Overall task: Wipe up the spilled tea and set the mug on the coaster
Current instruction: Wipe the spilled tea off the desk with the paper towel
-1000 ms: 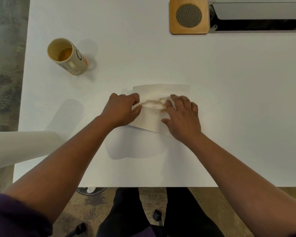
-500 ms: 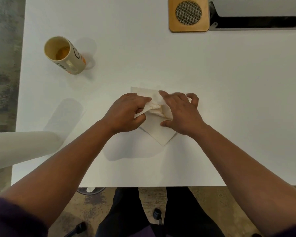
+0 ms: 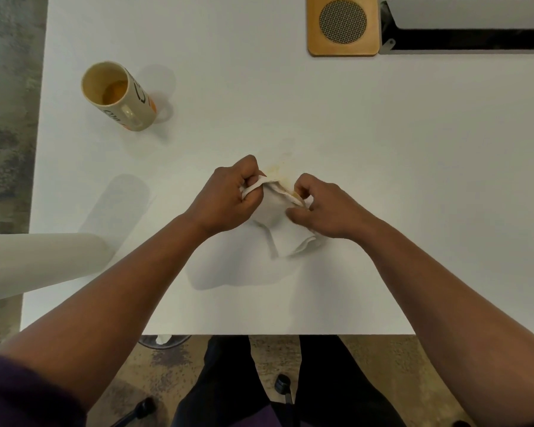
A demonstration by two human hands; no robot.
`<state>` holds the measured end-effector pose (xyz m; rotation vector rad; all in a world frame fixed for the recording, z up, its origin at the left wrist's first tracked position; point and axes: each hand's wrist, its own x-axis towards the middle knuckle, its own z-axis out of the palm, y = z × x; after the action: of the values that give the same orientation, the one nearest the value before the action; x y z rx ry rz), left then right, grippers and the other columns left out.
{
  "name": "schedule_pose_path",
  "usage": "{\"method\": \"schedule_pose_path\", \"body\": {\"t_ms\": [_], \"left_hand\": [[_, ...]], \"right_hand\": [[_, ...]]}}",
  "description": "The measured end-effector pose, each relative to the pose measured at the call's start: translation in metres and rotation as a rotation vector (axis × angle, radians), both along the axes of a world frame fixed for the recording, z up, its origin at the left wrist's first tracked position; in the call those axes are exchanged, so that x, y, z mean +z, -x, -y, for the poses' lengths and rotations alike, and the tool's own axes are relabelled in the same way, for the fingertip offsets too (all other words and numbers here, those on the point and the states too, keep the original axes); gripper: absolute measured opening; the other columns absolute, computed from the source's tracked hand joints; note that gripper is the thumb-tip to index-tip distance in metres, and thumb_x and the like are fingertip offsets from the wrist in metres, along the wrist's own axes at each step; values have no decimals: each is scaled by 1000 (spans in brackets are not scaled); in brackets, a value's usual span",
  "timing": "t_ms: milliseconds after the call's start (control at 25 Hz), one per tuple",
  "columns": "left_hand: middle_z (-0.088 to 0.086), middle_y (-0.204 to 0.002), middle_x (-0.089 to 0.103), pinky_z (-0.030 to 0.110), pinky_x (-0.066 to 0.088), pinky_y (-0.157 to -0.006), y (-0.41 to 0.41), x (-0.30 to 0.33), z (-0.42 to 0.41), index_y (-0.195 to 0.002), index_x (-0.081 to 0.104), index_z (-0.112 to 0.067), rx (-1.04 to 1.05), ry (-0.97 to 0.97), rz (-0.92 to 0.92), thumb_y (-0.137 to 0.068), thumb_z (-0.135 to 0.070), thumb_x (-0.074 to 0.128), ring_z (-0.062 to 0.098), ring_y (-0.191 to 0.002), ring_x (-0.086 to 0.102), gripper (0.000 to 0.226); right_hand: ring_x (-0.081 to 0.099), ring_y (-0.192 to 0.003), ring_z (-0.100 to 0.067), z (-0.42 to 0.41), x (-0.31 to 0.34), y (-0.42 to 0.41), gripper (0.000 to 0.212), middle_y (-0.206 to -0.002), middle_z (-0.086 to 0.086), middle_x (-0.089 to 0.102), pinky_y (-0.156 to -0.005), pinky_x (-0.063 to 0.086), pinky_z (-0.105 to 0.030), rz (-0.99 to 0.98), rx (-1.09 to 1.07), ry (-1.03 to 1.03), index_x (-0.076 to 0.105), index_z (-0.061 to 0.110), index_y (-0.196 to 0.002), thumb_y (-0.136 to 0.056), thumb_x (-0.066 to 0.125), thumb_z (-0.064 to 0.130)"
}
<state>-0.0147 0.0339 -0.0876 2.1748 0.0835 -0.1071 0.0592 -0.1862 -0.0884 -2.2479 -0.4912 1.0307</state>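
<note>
A white paper towel [image 3: 285, 234], stained brown along its top fold, hangs bunched between both hands just above the middle of the white table [image 3: 413, 195]. My left hand [image 3: 225, 200] pinches its left corner and my right hand [image 3: 327, 209] pinches the stained right edge. A faint yellowish tea smear [image 3: 279, 169] shows on the table just beyond the towel. The cream mug [image 3: 117, 95] with orange and black print stands at the far left, with a little tea in it. The square wooden coaster [image 3: 342, 26] with a round mesh centre lies at the far edge.
A paper towel roll [image 3: 40, 263] lies at the table's left edge near me. A grey cable tray opening [image 3: 466, 41] is set into the table to the right of the coaster. My legs and chair casters show below the near edge.
The towel lay flat under both hands; both hands have gathered and lifted it into a bunch, which uncovers a faint smear on the table. The mug has not moved.
</note>
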Motion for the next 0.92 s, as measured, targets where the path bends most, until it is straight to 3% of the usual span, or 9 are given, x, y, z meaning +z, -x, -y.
{"method": "schedule_pose_path", "body": {"t_ms": [120,280,360,440,520,600,760,920], "left_hand": [[4,-92,73,44,47,-59,-2,-1,4,-81,32,-30,-42,-3,13,-87,-18,51,34,-71,56,23],[-10,-101,74,40,52,-63,-6,-6,1,-84,37,-30,-30,-22,15,-90,-18,56,34,-76,61,23],[-10,-101,71,44,55,-69,-12,-12,-6,-93,45,-29,-10,-60,17,-92,-22,59,30,-83,65,16],[-9,-109,68,42,55,-81,-18,-21,-17,-109,49,-30,44,-142,29,-94,-28,59,22,-98,65,18],[-4,-119,66,41,52,-88,-22,-33,-32,-123,51,-25,142,-249,13,-95,-29,58,24,-107,62,29],[4,-123,66,44,49,-95,-21,-46,-45,-126,55,-15,233,-351,18,-94,-23,57,30,-113,61,33],[13,-139,61,49,42,-109,-13,-68,-60,-119,62,-1,266,-446,101,-94,-6,54,32,-134,54,26],[11,-146,57,47,41,-112,-13,-75,-64,-119,64,-3,267,-444,80,-99,-7,49,27,-140,49,25]], "right_hand": [[64,-73,-16,-4,3,3,12,-85,8,66,-67,53,-39,5,47,-54,55,40,-101,-90,60,38],[62,-79,-21,-3,10,-9,19,-85,3,66,-73,54,-45,127,-48,-53,61,27,-90,-86,51,11],[61,-89,-29,-1,14,-23,22,-90,0,67,-74,52,-42,313,-39,42,64,28,-97,-85,53,13],[57,-96,-36,3,16,-41,29,-93,-7,68,-72,50,-43,624,-32,167,68,27,-109,-86,53,19],[55,-96,-40,6,16,-63,32,-97,-12,66,-67,50,-47,873,-64,211,71,20,-113,-88,52,16],[55,-100,-41,7,9,-84,33,-110,-13,65,-65,50,-46,1000,-102,257,72,15,-114,-90,50,10],[49,-121,-41,-10,-25,-94,38,-144,-10,54,-78,49,-47,881,-11,335,66,15,-129,-95,47,12],[44,-123,-41,-29,-47,-77,43,-148,-7,52,-87,51,-47,721,66,254,63,19,-134,-93,53,11]]}}
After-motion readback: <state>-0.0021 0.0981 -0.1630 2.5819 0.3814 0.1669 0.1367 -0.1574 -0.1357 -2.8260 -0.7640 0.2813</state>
